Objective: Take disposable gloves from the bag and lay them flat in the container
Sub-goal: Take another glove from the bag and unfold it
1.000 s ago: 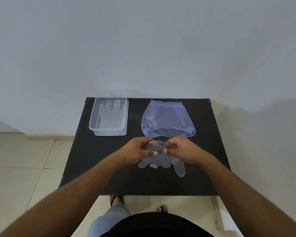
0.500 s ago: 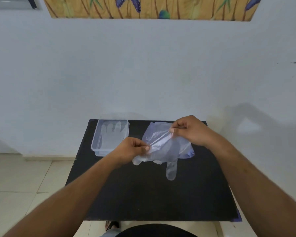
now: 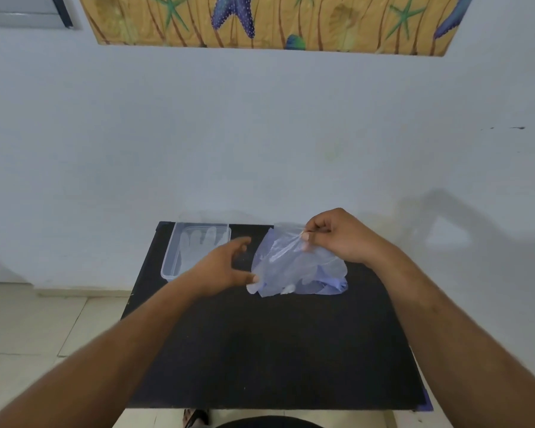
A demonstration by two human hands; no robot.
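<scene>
Now, near edge of black rectangular worktop [image 3: 260, 359] bare. My left hand [image 3: 221, 271] has let go, grip apart, thumb by dangling fingers of thin clear disposable glove [image 3: 277, 273]. Right hand [image 3: 337, 239] has lifted, grip pinched on glove cuff before translucent bluish plastic bag [image 3: 334, 284]. Farther left, clear rectangular plastic container [image 3: 169, 264] holds flat gloves. Carry-over next, I judge.

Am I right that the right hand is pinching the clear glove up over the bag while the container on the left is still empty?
Not quite: the container already holds a flat glove, as the head view shows. The rest stands: the right hand pinches the clear glove up over the bag.
</scene>
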